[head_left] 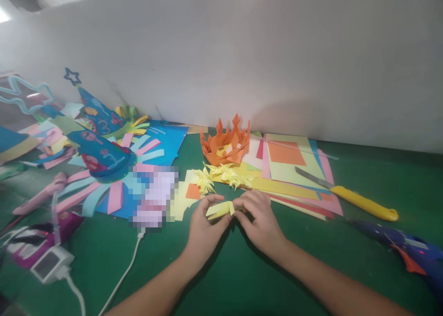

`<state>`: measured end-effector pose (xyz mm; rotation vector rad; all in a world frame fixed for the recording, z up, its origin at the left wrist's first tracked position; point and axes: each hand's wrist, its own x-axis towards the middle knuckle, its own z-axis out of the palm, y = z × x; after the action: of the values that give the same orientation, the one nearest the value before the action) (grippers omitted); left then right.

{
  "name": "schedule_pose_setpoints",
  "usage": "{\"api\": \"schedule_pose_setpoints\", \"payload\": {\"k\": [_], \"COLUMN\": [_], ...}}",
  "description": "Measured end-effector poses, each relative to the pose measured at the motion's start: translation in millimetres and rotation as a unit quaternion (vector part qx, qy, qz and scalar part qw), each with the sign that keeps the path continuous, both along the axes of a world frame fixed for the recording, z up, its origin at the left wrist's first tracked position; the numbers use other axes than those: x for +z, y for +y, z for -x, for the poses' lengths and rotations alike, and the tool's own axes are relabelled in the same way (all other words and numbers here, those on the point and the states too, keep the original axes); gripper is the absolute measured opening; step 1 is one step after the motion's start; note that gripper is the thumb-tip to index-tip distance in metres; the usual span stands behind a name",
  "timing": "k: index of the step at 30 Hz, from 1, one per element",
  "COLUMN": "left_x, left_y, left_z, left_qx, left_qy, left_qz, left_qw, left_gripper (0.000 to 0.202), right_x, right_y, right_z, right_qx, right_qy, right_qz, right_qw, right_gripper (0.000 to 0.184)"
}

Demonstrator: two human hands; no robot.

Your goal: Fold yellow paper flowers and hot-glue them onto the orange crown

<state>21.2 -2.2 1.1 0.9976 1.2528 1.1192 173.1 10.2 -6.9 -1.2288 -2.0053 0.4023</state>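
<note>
Between my hands is a small folded piece of pale yellow paper (pixel 219 209), held just above the green table. My left hand (pixel 206 226) pinches it from the left, thumb below and index finger along the far side. At its right end, the thumb and fingertips of my right hand (pixel 259 217) close on the paper's edge. Just beyond my fingers lie spiky yellow folded-paper pieces (pixel 230 175). Behind them stands an orange folded-paper crown (pixel 224 143).
To the right lie stacked coloured paper sheets (pixel 290 154), a yellow-handled knife (pixel 363 203) and a blue glue gun (pixel 404 247). Decorated blue paper cone hats (pixel 98 152) stand at left. A white adapter (pixel 51 263) and a cable (pixel 128 265) occupy the near left.
</note>
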Motion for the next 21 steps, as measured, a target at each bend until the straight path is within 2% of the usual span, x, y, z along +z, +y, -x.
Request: {"api": "schedule_pose_setpoints", "payload": {"k": [5,7,9,12,14,15,18,21], "left_x": [-2.4,-3.5,-3.8,-3.6,-3.8,-4.1,-6.0,-8.3], "left_y": [7,11,13,13,12,12,12,13], "left_z": [4,7,9,9,8,7,7,8], "left_qx": [0.015,0.021,0.018,-0.009,-0.033,-0.045,-0.071,-0.087], "left_qy": [-0.042,-0.041,-0.031,-0.022,-0.022,-0.024,-0.023,-0.020], "left_qz": [-0.014,-0.027,-0.030,-0.029,-0.024,-0.021,-0.018,-0.018], "left_qw": [0.999,0.999,0.999,0.999,0.999,0.998,0.997,0.996], "left_gripper": [0.033,0.027,0.024,0.024,0.025,0.024,0.022,0.020], "right_x": [2.5,1.2,-1.5,-4.6,-4.4,-3.7,-1.4,-1.7], "right_y": [1,0,-2,-4,-5,-5,-4,-4], "right_z": [-3,-3,-3,-2,-1,-1,0,0], "right_qx": [0.030,0.038,0.022,0.002,0.028,0.045,0.075,0.072], "right_qy": [0.021,0.043,0.085,0.124,0.108,0.097,0.093,0.117], "right_qz": [-0.010,0.001,0.014,0.030,0.024,0.015,-0.003,0.029], "right_qw": [0.999,0.998,0.996,0.992,0.994,0.994,0.993,0.990], "right_gripper": [0.004,0.007,0.017,0.044,0.059,0.060,0.036,0.021]}}
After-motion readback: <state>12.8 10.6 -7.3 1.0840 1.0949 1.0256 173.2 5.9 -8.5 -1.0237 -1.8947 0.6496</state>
